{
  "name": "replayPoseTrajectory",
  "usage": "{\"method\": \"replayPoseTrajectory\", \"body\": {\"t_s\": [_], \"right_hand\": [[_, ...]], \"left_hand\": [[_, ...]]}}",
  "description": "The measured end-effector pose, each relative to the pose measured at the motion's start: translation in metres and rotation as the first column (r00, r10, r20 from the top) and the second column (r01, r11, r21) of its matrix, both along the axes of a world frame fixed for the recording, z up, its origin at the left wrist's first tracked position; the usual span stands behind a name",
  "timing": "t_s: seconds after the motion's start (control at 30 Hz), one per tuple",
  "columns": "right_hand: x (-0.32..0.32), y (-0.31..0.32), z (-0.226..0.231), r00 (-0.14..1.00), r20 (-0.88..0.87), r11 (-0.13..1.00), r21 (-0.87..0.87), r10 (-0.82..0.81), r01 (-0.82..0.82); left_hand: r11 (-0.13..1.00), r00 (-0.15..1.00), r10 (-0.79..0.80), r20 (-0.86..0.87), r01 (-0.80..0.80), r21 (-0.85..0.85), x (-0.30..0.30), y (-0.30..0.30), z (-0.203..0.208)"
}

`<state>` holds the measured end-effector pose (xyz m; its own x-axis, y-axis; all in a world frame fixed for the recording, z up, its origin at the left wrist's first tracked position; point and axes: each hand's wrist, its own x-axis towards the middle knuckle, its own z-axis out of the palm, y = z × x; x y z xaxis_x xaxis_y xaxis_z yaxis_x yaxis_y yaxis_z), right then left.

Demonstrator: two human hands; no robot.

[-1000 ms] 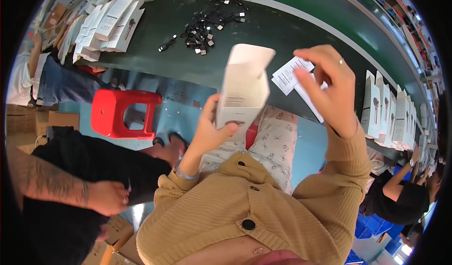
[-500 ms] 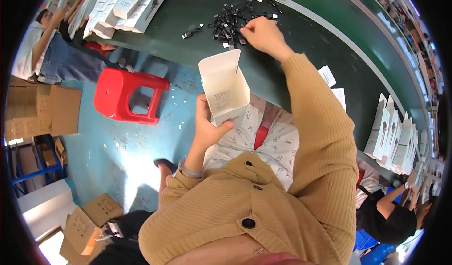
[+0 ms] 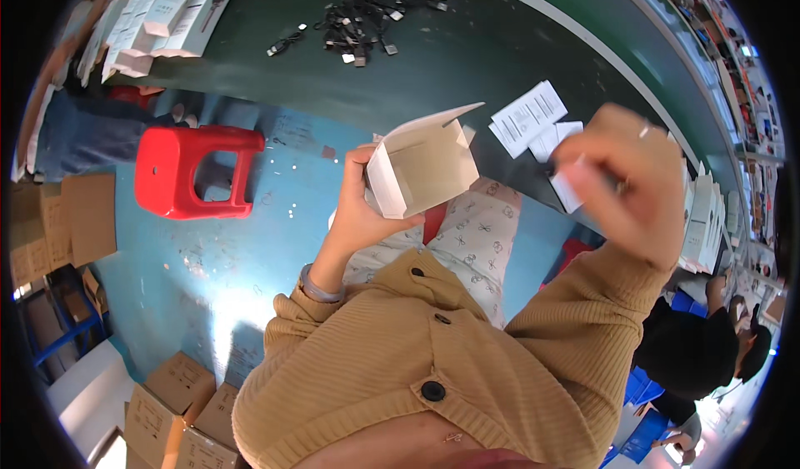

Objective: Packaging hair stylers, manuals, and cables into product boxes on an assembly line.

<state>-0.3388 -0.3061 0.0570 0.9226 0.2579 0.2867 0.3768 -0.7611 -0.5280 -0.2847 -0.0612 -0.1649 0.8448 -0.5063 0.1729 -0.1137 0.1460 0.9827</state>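
A white cardboard box (image 3: 392, 187) with its top flap up is held in my left hand (image 3: 360, 206), fingers round its side and thumb below. The box tilts, its open mouth showing pale inner walls. Over the right side of the table hovers my right hand (image 3: 629, 177), bent and smeared by motion, so whether it holds anything is unclear. Close to it lie folded printed leaflets (image 3: 529, 119), partly overlapping. A tangled heap of black USB cables (image 3: 358, 23) rests farther back, with one bundled cable (image 3: 287, 40) apart to its left.
White printed boxes are piled on the table (image 3: 275, 77) at the far left (image 3: 200, 15); others stand at the right (image 3: 704, 219). A red stool (image 3: 200, 173) is on the blue floor. Brown cartons (image 3: 171, 402) sit lower left. Other people work at both sides.
My right hand has moved from the cable heap toward me and right, over the leaflets. The box in my left hand has turned and tilted. The view has shifted right.
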Motion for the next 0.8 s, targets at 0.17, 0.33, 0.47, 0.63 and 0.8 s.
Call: {"method": "replayPoseTrajectory", "body": {"t_s": [0.17, 0.33, 0.47, 0.63, 0.8], "right_hand": [[-0.022, 0.010, -0.023, 0.991, -0.061, 0.962, -0.241, 0.119, -0.130], [-0.048, 0.002, -0.048, 0.992, 0.060, 0.992, 0.072, -0.110, 0.106], [-0.089, -0.001, -0.095, 0.936, 0.131, 0.892, 0.370, -0.327, 0.259], [-0.121, 0.023, -0.125, 0.803, 0.103, 0.807, 0.155, -0.587, 0.570], [-0.137, -0.031, -0.118, 0.533, 0.141, 0.545, 0.062, -0.834, 0.836]], "left_hand": [[0.989, 0.984, -0.128, 0.127, 0.117, 0.090, -0.010, -0.021, 0.018], [0.948, 0.937, -0.245, -0.250, 0.285, 0.139, -0.038, -0.030, 0.019], [0.959, 0.896, -0.269, -0.355, 0.282, -0.015, -0.050, -0.054, 0.018], [0.895, 0.823, -0.443, -0.355, 0.388, -0.219, -0.056, -0.105, 0.055], [0.787, 0.645, -0.617, -0.450, 0.511, -0.346, -0.055, -0.130, 0.076]]}}
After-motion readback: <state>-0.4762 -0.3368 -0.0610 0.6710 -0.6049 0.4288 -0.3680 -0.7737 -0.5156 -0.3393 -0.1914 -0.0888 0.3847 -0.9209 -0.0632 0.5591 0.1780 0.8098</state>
